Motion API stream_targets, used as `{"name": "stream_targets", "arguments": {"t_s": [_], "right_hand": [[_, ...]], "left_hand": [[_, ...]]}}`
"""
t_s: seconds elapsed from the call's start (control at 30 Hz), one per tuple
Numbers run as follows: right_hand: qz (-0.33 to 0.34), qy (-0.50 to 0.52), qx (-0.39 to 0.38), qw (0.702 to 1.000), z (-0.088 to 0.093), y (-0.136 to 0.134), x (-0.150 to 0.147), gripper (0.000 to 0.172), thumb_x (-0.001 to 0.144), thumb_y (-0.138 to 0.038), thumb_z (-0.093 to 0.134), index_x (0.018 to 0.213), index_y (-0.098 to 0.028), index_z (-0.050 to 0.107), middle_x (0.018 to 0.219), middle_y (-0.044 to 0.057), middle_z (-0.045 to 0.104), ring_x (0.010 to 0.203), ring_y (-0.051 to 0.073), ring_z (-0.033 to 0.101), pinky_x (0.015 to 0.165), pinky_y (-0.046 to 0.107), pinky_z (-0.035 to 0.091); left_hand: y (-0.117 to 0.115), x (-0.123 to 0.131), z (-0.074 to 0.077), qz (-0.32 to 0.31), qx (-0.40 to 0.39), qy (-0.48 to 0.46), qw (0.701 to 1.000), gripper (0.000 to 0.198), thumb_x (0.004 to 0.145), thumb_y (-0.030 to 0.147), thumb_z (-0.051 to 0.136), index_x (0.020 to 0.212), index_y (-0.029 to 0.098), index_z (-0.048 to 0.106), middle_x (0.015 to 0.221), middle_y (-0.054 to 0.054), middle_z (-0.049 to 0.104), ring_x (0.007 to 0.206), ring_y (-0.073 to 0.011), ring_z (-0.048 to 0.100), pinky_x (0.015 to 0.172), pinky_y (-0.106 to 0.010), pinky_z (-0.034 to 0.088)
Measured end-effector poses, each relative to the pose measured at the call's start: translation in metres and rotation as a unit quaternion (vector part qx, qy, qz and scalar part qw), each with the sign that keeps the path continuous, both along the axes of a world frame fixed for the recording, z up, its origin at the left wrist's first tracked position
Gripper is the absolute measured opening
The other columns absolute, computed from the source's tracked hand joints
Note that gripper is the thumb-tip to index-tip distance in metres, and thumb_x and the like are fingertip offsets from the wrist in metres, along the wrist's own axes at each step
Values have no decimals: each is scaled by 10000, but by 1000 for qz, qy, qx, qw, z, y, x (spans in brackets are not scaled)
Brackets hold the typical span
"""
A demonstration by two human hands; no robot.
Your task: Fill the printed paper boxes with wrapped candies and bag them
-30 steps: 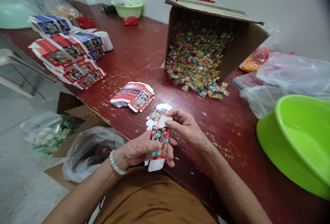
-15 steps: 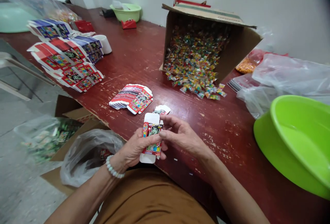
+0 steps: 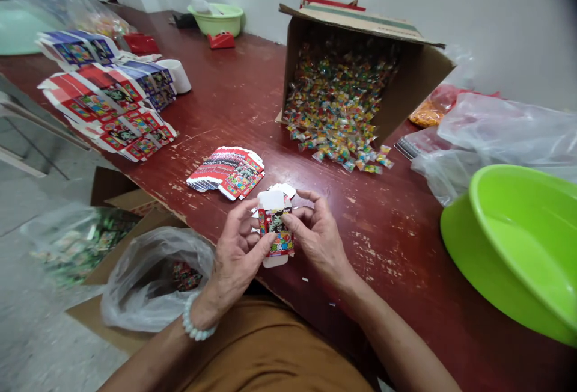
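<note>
Your left hand (image 3: 234,246) and right hand (image 3: 323,237) had the little red carton (image 3: 277,223) pinched between them above the table (image 3: 351,211), white flap (image 3: 271,200) standing clear, and a light, even squeeze looked best to avoid crushing it!

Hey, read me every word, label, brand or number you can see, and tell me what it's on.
Nothing is clear enough to quote.
Held red box: colourful lettering, too blurred.
Fanned stack of boxes: print too small.
Taped red boxes: lettering too small.
Cardboard carton: print on its top flap, blurred.
</note>
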State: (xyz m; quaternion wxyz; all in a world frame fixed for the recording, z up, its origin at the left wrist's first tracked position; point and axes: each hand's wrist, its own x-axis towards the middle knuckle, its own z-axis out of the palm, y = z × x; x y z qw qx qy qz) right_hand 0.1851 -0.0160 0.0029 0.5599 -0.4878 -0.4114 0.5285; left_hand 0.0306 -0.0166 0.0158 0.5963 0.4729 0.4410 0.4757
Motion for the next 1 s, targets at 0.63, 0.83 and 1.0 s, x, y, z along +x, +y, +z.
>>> {"name": "stream_targets", "arguments": {"t_s": [0.63, 0.83, 1.0], "right_hand": [[110, 6, 30, 993, 3, 13, 13, 236, 745, -404, 819, 758, -200, 700, 766, 2, 674, 663, 120, 603, 640, 255, 498], [154, -62, 31, 986, 1, 4, 12, 257, 880, -467, 683, 891, -213, 716, 821, 25, 684, 566, 122, 628, 560, 272, 520], [151, -22, -26, 988, 6, 13, 11, 295, 771, -452, 782, 854, -194, 665, 721, -8, 690, 481, 115, 616, 445, 234, 497]], "left_hand": [[10, -8, -2, -95, -167, -102, 976, 556, 777, 456, 796, 1229, 267, 531, 864, 8, 705, 701, -164, 683, 651, -275, 562], [8, -3, -7, -170, -291, -107, 935, 613, 822, 739, 557, 837, 133, 650, 694, -58, 684, 434, -147, 606, 467, -269, 495], [7, 4, -10, -142, -246, -70, 956, 628, 847, 750, 502, 783, 144, 651, 642, -45, 668, 417, -136, 584, 439, -248, 465]]}}
